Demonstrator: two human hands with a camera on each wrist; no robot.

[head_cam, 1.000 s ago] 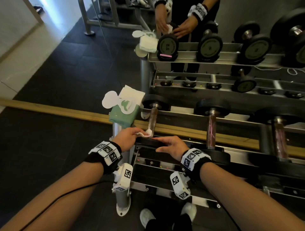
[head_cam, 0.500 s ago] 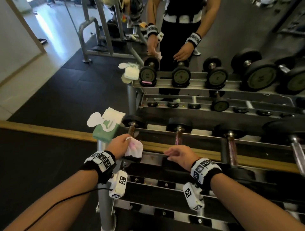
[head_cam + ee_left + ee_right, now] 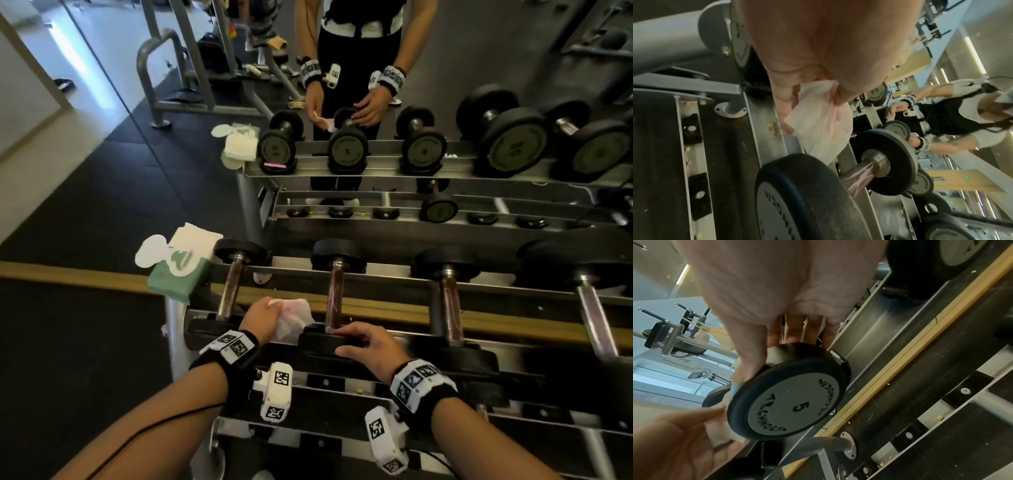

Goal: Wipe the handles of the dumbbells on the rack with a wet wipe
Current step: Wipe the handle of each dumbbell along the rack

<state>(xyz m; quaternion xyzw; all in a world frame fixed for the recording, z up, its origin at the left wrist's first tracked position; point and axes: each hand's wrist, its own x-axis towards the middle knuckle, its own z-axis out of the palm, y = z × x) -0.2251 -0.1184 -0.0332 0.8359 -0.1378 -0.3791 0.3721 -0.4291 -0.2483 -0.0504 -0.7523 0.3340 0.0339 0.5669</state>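
Leftmost, a green pack of wipes [image 3: 178, 275] sits on the end of the dumbbell rack [image 3: 383, 303], its white flap open, just left of the first dumbbell [image 3: 230, 291]. That dumbbell lies across the rack's top tier with its brownish handle bare. Right of it, between the first dumbbell and the second dumbbell [image 3: 334, 298], the left hand [image 3: 262, 317] pinches a crumpled wet wipe [image 3: 293, 318]; the left wrist view shows thumb and fingers closed on the wipe's upper edge while the rest hangs loose above the rack rail, close to the second dumbbell's near weight but not on its handle. The wipe carries faint pinkish marks.

Next along the rack, the right hand [image 3: 371, 344] grips the near weight of the second dumbbell: in the right wrist view the thumb lies along one side of the black rim and the fingers [image 3: 791, 331] curl over the top, the grey face marked 5 turned toward the camera. Further right on the same tier rest a third dumbbell [image 3: 448, 301] and a larger fourth dumbbell [image 3: 582, 291], neither touched. Behind the rack a mirror [image 3: 411, 102] repeats the row of weights and both hands.
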